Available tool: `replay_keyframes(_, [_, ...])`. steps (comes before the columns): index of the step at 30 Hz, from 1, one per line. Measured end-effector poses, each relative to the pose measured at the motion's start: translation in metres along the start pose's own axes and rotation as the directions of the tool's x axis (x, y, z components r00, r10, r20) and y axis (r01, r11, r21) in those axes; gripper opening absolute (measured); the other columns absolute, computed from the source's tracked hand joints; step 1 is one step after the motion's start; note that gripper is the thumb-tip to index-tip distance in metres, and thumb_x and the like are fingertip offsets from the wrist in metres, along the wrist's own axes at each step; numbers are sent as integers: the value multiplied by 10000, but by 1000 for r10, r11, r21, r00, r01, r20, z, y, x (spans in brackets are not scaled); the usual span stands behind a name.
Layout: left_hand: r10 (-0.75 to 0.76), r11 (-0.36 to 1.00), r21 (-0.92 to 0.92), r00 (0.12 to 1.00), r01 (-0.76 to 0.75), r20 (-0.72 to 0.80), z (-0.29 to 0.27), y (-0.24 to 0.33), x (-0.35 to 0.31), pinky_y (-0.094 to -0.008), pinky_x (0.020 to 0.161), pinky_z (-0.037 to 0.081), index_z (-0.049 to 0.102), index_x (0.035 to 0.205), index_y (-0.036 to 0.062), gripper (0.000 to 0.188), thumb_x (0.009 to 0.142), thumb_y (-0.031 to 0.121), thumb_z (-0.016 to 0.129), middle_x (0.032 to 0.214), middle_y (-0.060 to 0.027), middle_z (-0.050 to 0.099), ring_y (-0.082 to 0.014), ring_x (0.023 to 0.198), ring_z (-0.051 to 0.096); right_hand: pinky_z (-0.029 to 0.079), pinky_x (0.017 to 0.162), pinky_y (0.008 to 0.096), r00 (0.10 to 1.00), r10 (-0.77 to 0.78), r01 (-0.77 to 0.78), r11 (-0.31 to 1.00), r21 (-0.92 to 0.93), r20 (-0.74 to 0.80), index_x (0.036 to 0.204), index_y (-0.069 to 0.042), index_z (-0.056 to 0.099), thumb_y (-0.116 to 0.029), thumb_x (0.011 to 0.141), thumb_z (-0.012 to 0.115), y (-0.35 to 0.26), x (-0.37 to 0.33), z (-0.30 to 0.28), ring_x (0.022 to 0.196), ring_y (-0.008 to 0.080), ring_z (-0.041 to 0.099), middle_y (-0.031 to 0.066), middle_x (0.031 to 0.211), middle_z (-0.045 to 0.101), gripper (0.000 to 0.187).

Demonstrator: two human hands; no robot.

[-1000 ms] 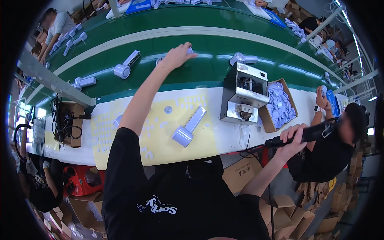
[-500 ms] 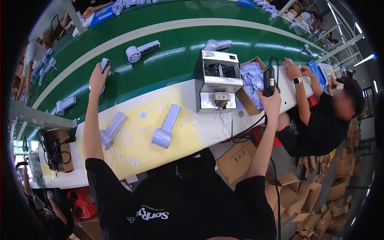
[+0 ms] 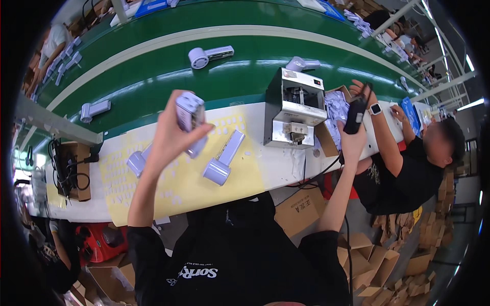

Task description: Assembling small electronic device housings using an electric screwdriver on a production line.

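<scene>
My left hand (image 3: 171, 137) is raised over the yellow sheet (image 3: 240, 178), its fingers wrapped round a lavender handheld fan (image 3: 190, 109) with its end toward me. In my right hand (image 3: 352, 144) is a black corded electric screwdriver (image 3: 354, 116), held upright in front of the carton of lavender parts (image 3: 335, 109). Two more lavender fans lie on the sheet: one whole in sight (image 3: 217, 172), the other fan (image 3: 136, 163) partly behind my left forearm. Small pale pieces (image 3: 120, 176) in rows dot the sheet.
A metal screw-feeder machine (image 3: 296, 107) stands between my hands. Beyond runs a green conveyor (image 3: 153, 71) with several fans on it. At right sits a co-worker (image 3: 408, 173), one hand close to my screwdriver. Left holds a carton with black cables (image 3: 76, 173); cartons (image 3: 370, 260) lie below.
My left hand has lifted the fan off the conveyor and brought it right and nearer, over the sheet. The screwdriver in my right hand has shifted slightly right. The view has turned a little.
</scene>
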State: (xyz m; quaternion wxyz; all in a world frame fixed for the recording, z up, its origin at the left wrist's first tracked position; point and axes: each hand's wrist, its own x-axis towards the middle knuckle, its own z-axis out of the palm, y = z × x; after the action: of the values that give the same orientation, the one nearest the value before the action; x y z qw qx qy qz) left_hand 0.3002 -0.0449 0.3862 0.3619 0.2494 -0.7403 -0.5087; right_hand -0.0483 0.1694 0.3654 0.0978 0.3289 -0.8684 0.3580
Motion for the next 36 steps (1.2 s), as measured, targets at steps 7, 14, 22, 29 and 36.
replay_keyframes(7, [17,873,-462,936,158,353,72,-2,-42,-275,767,445,412,1122,53,514,716,131,719,920,-67,570,-132,834,558,448,617,223,914,-373,383,656,650,-161,838,-24,431,36,721,682,-97,-76,-11,708,132,592,121,828,617,283])
replay_keyframes(14, [99,887,-462,976,2,195,114,0,-52,-319,797,437,378,1101,28,489,720,74,680,913,-95,537,-172,829,560,452,546,220,848,-529,415,618,668,-38,833,-51,417,71,700,677,-123,-110,-3,606,136,591,153,836,661,316])
replay_keyframes(22, [233,970,-116,957,-215,175,120,-15,-56,-343,815,410,408,1093,20,523,664,72,702,1010,-130,478,-258,941,494,422,460,234,674,-725,692,551,466,-143,850,-56,456,34,708,658,-116,-116,5,468,163,533,134,858,671,262])
replay_keyframes(29, [151,981,-140,980,-133,126,120,0,-53,-344,843,398,412,1144,40,553,655,21,671,1030,-127,480,-286,993,474,413,449,234,565,-825,795,531,293,-37,816,-47,482,-57,755,623,-112,-115,2,456,150,513,131,935,664,154])
replay_keyframes(36, [292,949,-182,939,-259,183,117,-16,-47,-347,744,471,374,1161,41,599,704,183,735,1050,-130,513,-298,909,552,406,446,225,610,-791,768,578,277,-40,737,-31,527,-101,728,640,-105,-118,6,455,142,510,112,974,659,133])
